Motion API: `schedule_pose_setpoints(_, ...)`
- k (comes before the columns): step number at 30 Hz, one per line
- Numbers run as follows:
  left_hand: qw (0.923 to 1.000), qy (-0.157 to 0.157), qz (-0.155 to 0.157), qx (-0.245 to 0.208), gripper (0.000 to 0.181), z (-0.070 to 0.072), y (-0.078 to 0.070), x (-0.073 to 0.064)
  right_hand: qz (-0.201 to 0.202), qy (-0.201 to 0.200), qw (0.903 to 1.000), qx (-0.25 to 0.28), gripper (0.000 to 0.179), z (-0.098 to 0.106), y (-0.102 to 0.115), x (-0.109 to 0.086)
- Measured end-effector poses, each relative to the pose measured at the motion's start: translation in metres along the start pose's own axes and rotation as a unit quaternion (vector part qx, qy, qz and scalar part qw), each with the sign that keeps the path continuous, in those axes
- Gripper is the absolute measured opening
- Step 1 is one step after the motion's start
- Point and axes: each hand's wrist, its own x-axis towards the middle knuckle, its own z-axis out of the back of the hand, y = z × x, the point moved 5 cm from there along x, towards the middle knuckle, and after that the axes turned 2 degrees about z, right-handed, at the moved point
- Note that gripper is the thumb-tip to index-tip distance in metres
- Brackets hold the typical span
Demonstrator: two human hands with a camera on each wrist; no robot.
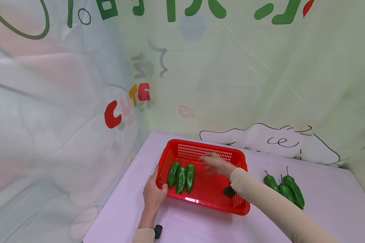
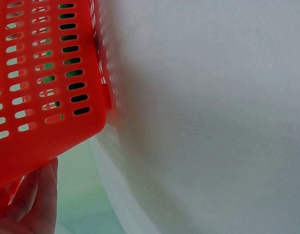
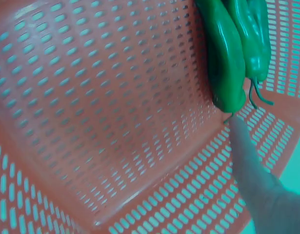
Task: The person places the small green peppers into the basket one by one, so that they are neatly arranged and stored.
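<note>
A red plastic basket (image 1: 213,204) with slotted walls sits on the table. My left hand (image 1: 154,192) grips its left rim, thumb over the edge; in the left wrist view its fingers (image 2: 42,195) are at the outside of the rim. Inside, three long green peppers (image 1: 181,179) lie side by side at the left, stems toward the back. My right hand (image 1: 216,163), slightly blurred, hangs over the basket's middle with fingers loosely extended and nothing held. In the right wrist view one finger (image 3: 242,146) overlaps the stem end of the nearest pepper (image 3: 225,63).
Three more green peppers (image 1: 287,190) lie in a group on the pale table (image 1: 328,189) to the right of the basket, partly behind my right sleeve (image 1: 270,206). A printed curtain (image 1: 219,84) hangs along the back and left.
</note>
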Motion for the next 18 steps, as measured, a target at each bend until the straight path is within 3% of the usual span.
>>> schedule_pose_setpoints(8,1.0000,0.000,-0.007,0.002,0.075,0.000,0.001,0.001,0.054,0.032,0.9979,0.014,0.063,0.026,0.007,-0.022)
schedule_pose_setpoints(18,0.9998,-0.009,-0.015,0.002,0.073,0.003,-0.002,-0.001,0.095,0.020,0.9952,-0.010,0.062,0.076,0.007,-0.056)
